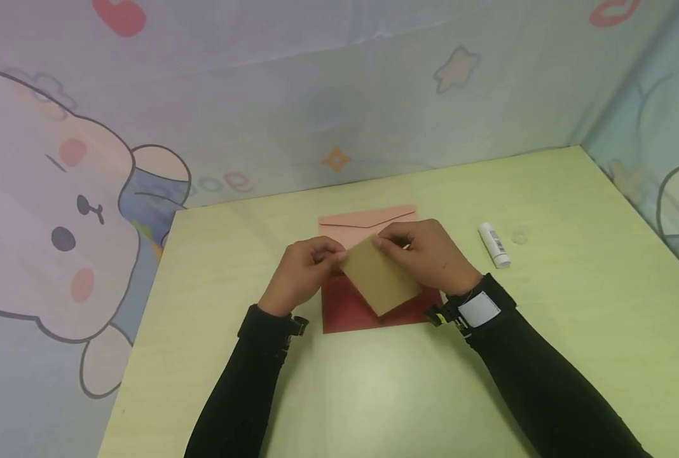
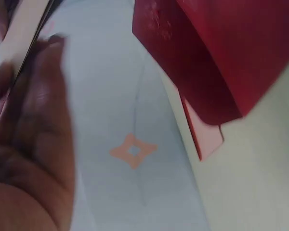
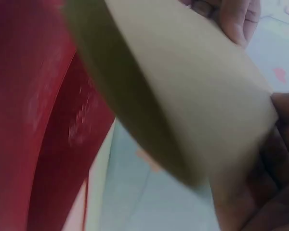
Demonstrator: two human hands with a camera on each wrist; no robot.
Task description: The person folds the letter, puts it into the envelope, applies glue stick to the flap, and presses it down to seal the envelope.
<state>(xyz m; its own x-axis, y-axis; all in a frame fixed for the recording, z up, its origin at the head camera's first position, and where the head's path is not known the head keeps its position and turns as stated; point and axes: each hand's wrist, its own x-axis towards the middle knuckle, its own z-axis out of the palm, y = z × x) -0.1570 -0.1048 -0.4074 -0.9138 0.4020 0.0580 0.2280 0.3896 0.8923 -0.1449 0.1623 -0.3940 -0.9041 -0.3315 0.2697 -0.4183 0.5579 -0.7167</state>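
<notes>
Both hands hold a tan folded paper piece, tilted over the red paper piece. My left hand pinches its left corner between thumb and fingers. At its upper corner, my right hand grips it with thumb and fingertips. Seen from the right wrist, the tan paper has two layers that gape along one edge. Under it lies the red folded paper, partly hidden; its layers stand apart in the left wrist view, with shiny smears on one. A pink envelope with a pointed flap lies just behind.
On the table, right of the hands, lies a white glue stick-like tube with a small clear cap beside it. A printed cloth hangs along the table's back edge.
</notes>
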